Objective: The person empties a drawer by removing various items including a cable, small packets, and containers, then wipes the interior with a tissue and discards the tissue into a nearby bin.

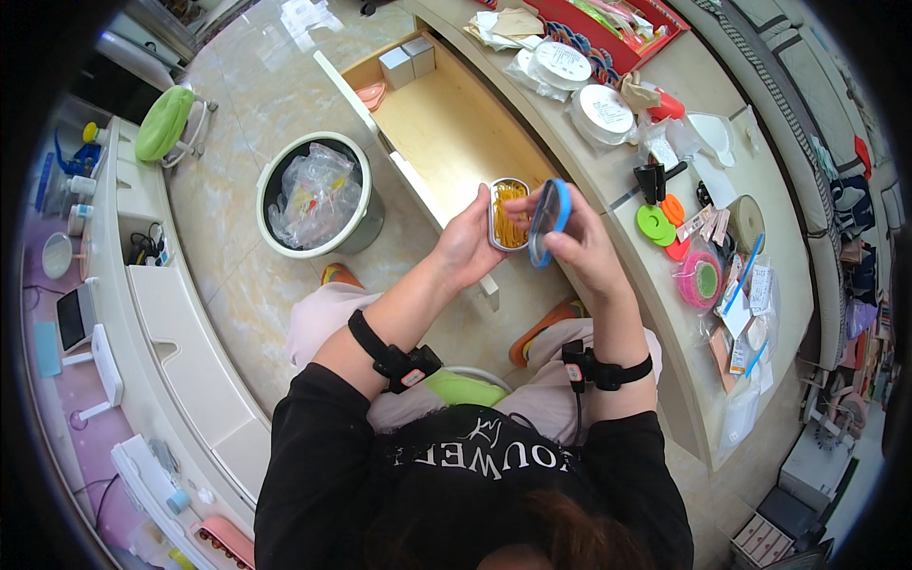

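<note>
My left hand point(464, 242) holds a small oval container point(491, 226) by its side, tilted so that its inside faces me. Yellow rubber bands point(509, 222) fill it. In my right hand point(590, 253) is a clear lid with a blue rim point(565, 206), held upright on edge beside the container and apart from it. Some right fingers reach behind the lid, over the rubber bands. Both hands are above the near end of a pulled-out wooden drawer point(449, 135). Inside its far end stand two small grey boxes point(406, 64) beside a pink item point(371, 95).
A bin point(367, 228) holding plastic bags stands left of the drawer. The right-hand countertop point(645, 285) bears white wrapped rolls point(603, 114), colored discs point(654, 224), a pink tape roll point(698, 279) and a red box point(634, 53). A green stool point(164, 125) stands farther off.
</note>
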The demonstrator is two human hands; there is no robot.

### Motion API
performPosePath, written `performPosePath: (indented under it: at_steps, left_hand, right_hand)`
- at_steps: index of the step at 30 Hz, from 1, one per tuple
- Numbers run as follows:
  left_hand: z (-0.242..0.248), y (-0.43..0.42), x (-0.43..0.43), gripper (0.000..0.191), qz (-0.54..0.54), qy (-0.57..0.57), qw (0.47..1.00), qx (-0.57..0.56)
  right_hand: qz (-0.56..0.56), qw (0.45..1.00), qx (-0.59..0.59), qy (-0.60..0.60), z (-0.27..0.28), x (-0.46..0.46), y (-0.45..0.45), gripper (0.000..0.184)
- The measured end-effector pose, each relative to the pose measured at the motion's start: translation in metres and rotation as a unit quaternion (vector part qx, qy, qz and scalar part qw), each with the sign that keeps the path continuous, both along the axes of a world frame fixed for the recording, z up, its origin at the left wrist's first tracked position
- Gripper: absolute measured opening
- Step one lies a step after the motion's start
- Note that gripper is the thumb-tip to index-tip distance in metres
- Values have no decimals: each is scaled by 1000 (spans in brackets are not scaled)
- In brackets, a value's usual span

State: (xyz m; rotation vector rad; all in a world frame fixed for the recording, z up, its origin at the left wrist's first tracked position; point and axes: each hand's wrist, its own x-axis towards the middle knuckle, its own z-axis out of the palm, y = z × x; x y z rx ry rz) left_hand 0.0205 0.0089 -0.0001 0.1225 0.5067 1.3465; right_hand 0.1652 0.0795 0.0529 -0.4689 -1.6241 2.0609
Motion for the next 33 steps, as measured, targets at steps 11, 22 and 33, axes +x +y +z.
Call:
performPosePath:
  at_steps: [11, 22, 33]
  left_hand:
    - [-8, 2, 2, 55, -19, -9, 999, 24]
    - [0, 0, 2, 55, 3, 12, 1000, 1]
    - [2, 1, 7, 50, 25, -42, 998, 40]
  right_hand:
    - [3, 1000, -2, -16, -2, -2, -1, 57]
    - [10, 996, 48, -74, 0, 0, -2, 46]
    - [-247, 872, 301, -298, -10, -6, -3, 47]
